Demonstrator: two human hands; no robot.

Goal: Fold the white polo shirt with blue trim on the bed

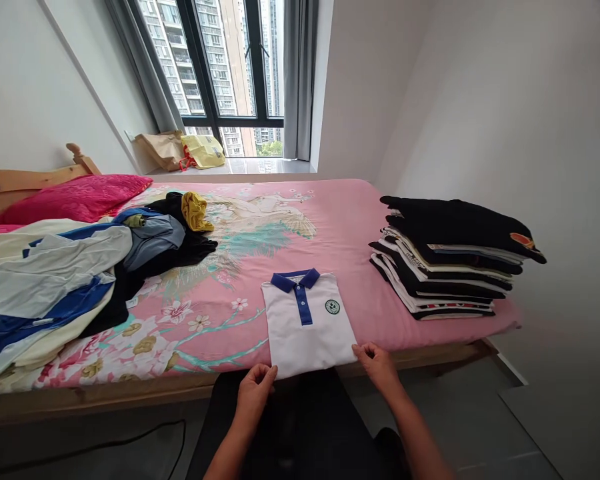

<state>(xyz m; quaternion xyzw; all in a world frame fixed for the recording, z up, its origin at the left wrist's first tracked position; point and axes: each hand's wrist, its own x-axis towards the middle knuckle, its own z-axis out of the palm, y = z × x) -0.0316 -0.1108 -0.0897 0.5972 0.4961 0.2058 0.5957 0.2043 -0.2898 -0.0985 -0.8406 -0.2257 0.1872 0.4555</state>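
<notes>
A white polo shirt [290,337] with a blue collar and placket lies folded into a neat rectangle at the bed's near edge, a round dark badge on its chest. Its collar points away from me. My left hand [256,392] pinches the near left corner between thumb and fingers. At the near right corner, my right hand [377,365] grips the hem the same way. The shirt's lower edge reaches over the edge of the bed, above my dark trousers.
On the right stands a tall stack of folded clothes [445,267], mostly black and white. A loose heap of clothes [55,267] covers the left side, near a bright pink pillow [80,198]. Paper and yellow bags [203,151] rest on the windowsill. A dark cable [130,438] runs along the floor.
</notes>
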